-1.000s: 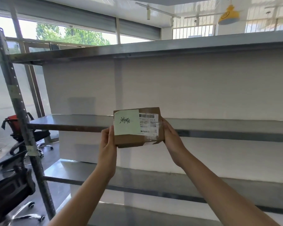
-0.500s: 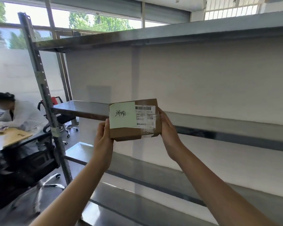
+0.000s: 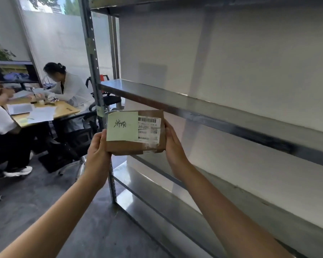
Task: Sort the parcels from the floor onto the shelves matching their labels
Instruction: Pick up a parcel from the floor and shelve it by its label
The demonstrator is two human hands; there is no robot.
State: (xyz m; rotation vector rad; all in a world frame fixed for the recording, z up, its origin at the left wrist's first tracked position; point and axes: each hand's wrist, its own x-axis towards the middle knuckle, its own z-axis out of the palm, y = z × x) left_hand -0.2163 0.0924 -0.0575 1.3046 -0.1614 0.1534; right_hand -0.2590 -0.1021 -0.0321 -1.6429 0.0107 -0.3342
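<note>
Now my left hand [image 3: 98, 153] and right hand [image 3: 174, 146] grip the parcel [image 3: 135, 133] by its ends, beside the shelves [image 3: 203, 107]

Both hands raised at arm's length, closed on the ends of one parcel.

The left hand [image 3: 98, 151] is seen at about 9 o'clock of the parcel [image 3: 136, 146], its thumb laid over the near face and its fingers wrapped behind. The right hand [image 3: 173, 146] is set at 3 o'clock, palm pressed flat to the end, fingers hidden behind. Both bare forearms are extended up from the lower frame corners, converging toward the centre, with the wrists held nearly straight.
</note>
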